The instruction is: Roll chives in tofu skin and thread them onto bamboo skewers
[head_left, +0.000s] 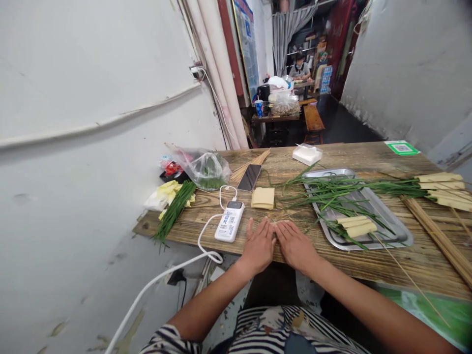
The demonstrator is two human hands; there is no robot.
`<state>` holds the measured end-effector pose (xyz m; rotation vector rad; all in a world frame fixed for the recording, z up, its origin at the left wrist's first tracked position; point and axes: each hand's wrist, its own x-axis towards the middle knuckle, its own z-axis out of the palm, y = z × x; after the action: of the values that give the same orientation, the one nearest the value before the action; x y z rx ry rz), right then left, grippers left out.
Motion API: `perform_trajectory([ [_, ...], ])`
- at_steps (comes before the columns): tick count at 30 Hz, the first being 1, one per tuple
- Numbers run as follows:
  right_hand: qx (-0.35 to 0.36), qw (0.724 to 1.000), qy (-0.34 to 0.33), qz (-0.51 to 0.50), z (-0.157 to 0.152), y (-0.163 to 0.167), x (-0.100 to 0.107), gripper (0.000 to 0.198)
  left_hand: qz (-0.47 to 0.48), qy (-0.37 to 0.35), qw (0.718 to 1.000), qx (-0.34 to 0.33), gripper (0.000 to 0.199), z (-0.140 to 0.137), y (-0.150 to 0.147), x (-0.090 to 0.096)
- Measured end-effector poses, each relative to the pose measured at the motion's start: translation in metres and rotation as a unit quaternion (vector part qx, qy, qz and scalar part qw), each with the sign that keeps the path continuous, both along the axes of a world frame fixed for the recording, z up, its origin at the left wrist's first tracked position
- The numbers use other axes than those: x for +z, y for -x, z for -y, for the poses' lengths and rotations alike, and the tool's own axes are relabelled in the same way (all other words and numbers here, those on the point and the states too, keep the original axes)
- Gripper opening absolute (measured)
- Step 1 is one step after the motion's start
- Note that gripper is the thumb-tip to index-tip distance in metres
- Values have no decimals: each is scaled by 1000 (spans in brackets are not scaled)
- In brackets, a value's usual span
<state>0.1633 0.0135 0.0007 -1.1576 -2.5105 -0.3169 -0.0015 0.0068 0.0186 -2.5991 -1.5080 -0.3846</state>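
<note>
While both hands lie flat, empty, left hand (259, 246), right hand (295, 244), power bank (229, 221) left, tray (383, 216) right, tofu sheets (263, 197) ahead

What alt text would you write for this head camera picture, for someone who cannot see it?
A person's left hand and right hand lie flat, palms down, side by side on a worn wooden table. A white power bank sits to their left, a folded yellow tofu sheet beyond them, and a metal tray of green chives to their right.

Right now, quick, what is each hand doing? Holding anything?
Left hand: open, flat on the wooden table, holding nothing.
Right hand: open, flat on the table beside the left, holding nothing.
</note>
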Motion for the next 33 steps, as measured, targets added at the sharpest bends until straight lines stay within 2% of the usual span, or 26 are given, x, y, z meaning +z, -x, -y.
perform_trajectory([
  [8,-13,998,56,6,-8,2,5,46,-19,21,999,28,48,-5,-5,4],
  [18,-21,996,80,23,-25,6,12,47,-26,42,997,52,51,-18,-7,7],
  [24,-17,995,93,16,-26,6,13,47,-5,-29,1000,-4,42,-11,-3,-4],
  [28,-20,992,121,-3,-31,9,15,49,-3,-20,999,-25,42,-9,-2,-10],
  [31,-6,988,150,-27,-36,1,27,51,-1,-12,1000,-29,43,-11,-2,-10],
  [33,-18,990,127,-65,-33,-17,42,53,2,-9,999,-33,41,-12,-1,-9],
])
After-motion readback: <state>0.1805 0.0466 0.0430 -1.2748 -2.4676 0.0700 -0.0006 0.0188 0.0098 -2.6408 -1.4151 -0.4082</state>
